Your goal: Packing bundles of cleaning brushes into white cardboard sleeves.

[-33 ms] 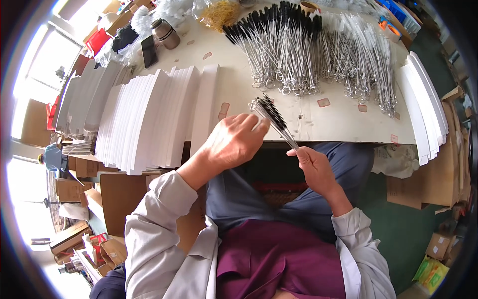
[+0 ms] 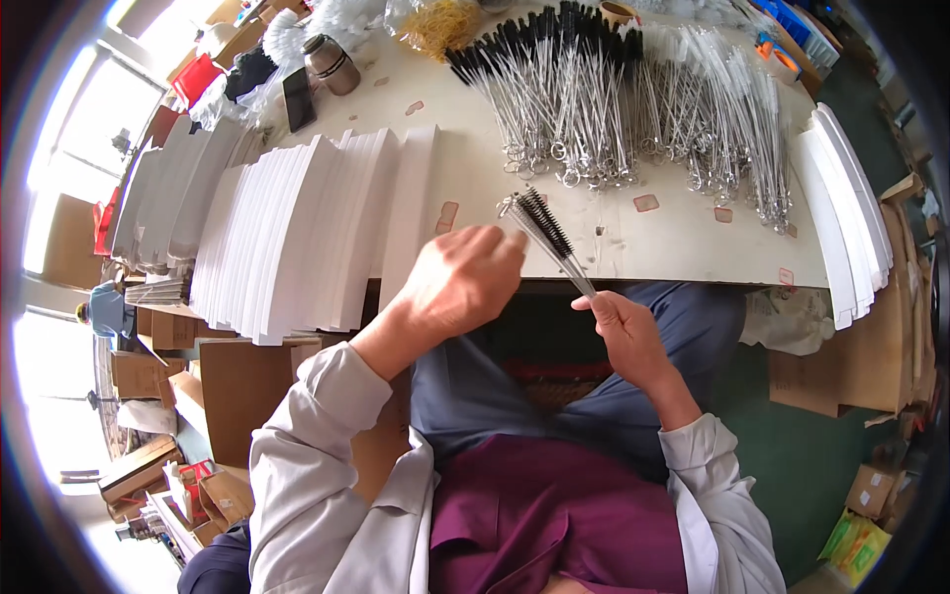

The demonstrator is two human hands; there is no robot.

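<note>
Leftmost on the pale, smooth desk (image 2: 465,148) lie rows of flat white card sleeves (image 2: 297,238), long and narrow, overlapping like fanned slats with crisp matte edges. Behind them near the far edge sit a dark flat phone-like slab (image 2: 299,98) and a small brown metal flask (image 2: 332,62) with a rounded lid.

Just right of the cards, the left hands-side fist, the left hand (image 2: 463,277), hovers over the near edge of the desk with its fingers curled inward; its fingertips touch the bristled end of a slim wire-handled brush with black bristles (image 2: 547,236). That brush is a thin, twisted shiny metal stem carrying a short cylinder of stiff black bristle, with what looks like a second pale-bristled brush lying against it. It slants from upper left down to lower right, above the desk's front edge, between the two hands.

The right hand (image 2: 625,332) pinches the lower end of the stem between thumb and fingers, over the person's blue-trousered lap.

Farther back on the desk lies a broad heap of similar wire brushes (image 2: 614,99), black tufts at the far end and looped metal ends nearest. At the right edge lies another curved stack of white card sleeves (image 2: 851,218).
</note>
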